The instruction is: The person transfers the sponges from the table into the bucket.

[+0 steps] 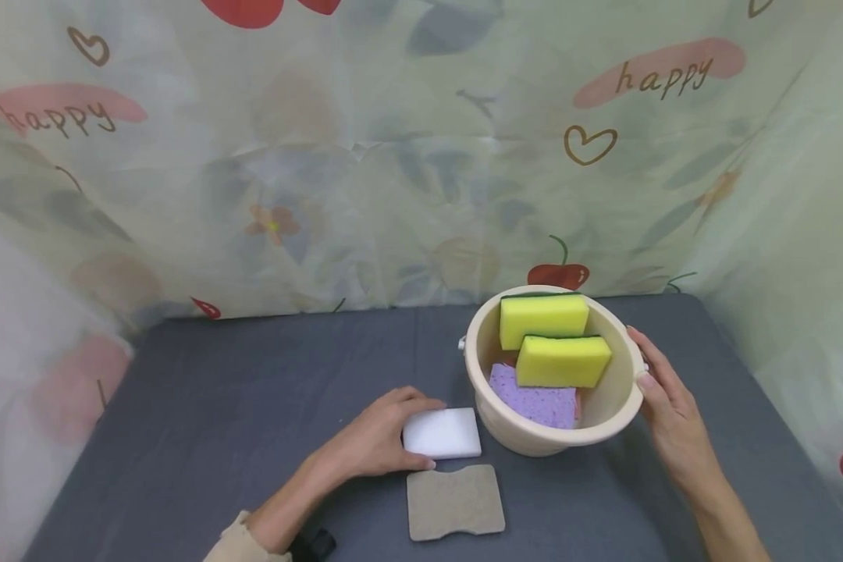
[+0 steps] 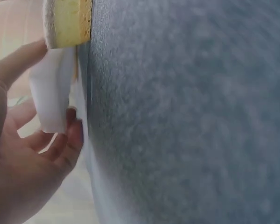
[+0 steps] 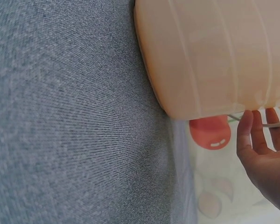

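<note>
My left hand [image 1: 386,433] holds a white sponge block [image 1: 442,433] between thumb and fingers, beside the bucket's left side. In the left wrist view, the white block [image 2: 51,91] shows a slim gap from the table. Just nearer the person lies a sponge with a grey-beige top and notched sides [image 1: 457,503]; its yellow body [image 2: 70,23] shows at the left wrist. My right hand [image 1: 674,414] grips the cream bucket [image 1: 527,441] at its right side, thumb at the rim and fingers [image 3: 257,133] against the outer wall. Two yellow sponges [image 1: 563,363] and a speckled purple sponge [image 1: 534,402] sit inside.
A dark grey cloth [image 1: 253,390] covers the table. Behind it hangs a printed curtain [image 1: 365,195], which also closes off both sides. A small black object [image 1: 314,544] is by the left wrist. The bucket's thin handle [image 3: 275,125] passes near the right fingers.
</note>
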Available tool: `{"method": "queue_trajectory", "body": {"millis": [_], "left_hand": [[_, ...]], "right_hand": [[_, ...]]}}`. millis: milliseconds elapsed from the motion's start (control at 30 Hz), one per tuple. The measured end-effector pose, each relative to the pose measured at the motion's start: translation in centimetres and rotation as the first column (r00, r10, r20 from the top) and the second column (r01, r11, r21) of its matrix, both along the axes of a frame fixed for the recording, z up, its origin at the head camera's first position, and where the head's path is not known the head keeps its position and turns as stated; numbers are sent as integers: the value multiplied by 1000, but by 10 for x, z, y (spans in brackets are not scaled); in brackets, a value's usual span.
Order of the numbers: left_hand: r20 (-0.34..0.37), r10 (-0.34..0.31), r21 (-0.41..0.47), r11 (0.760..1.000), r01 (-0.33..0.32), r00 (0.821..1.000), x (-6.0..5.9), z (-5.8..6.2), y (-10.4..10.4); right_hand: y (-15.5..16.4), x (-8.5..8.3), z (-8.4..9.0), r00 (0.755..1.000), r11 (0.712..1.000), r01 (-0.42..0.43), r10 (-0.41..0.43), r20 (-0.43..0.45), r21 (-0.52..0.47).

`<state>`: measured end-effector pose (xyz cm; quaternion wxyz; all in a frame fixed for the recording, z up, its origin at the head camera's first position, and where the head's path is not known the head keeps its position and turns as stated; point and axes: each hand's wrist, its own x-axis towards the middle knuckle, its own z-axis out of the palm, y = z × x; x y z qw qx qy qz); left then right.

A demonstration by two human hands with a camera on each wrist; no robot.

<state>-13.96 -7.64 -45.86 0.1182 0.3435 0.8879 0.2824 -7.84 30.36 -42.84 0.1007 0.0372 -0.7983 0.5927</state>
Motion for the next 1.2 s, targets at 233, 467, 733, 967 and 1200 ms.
{"method": "queue_trajectory", "body": {"millis": [233,467,733,967,1200], "left_hand": [[13,-2,111,994,1,1000,1,7,-11],[-51,-36,213,976,46,998,2,16,-20],[-143,-59,253,963,94,988,5,33,-25],[-175,-81,266,956,126,981,9,45,-26],[-228,-71,279,951,135,971,11,58,-25]], "right_hand": [[-1,0,0,1000,1000,3,-3,3,15],[-1,0,-1,1000,999,12,-12,5,43],[-1,0,-1,1000,999,12,-13,5,43],[0,0,-1,1000,1000,8,-8,3,28],[0,0,-1,1000,1000,2,-2,-6,0]]}}
